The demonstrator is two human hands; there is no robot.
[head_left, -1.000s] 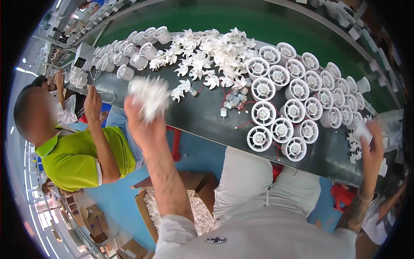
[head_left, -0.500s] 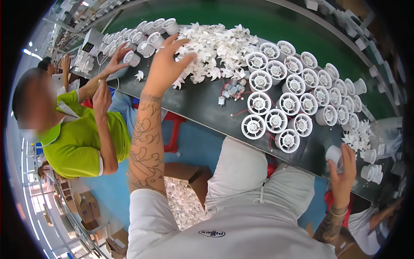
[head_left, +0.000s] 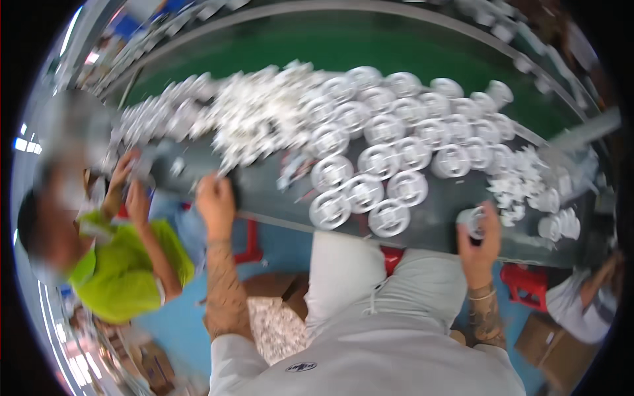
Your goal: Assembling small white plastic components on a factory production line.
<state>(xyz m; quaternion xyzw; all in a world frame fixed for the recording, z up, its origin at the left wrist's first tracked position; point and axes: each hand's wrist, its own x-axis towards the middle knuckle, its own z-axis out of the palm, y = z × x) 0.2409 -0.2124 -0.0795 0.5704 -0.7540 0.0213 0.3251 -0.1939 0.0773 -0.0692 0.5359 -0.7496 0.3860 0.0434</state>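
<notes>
My left hand (head_left: 216, 203) is closed, its fingers drawn together over the near edge of the dark table. A speck of white shows at its fingertips, too blurred to name. Just beyond it spreads a heap of white fan blades (head_left: 254, 109). My right hand (head_left: 482, 244) grips a white plastic cup (head_left: 471, 221) by its side, its opening facing up, near the table's front edge at the right. Between my hands stand rows of white round housings (head_left: 384, 129) with spoked tops. Several small metal motors (head_left: 292, 168) with red wires lie left of the housings.
A smaller pile of white blades (head_left: 518, 185) and stacked cups (head_left: 560, 224) sit at the right end. Left, a person in a green shirt (head_left: 132, 270) works at the table. A green belt (head_left: 284, 43) runs behind. Below stands a carton (head_left: 274, 287); a red stool (head_left: 526, 285) is at right.
My left hand has come back from the blade heap to the table's near edge, its fingers closing. My right hand has moved left with the cup. The whole view has shifted and blurred.
</notes>
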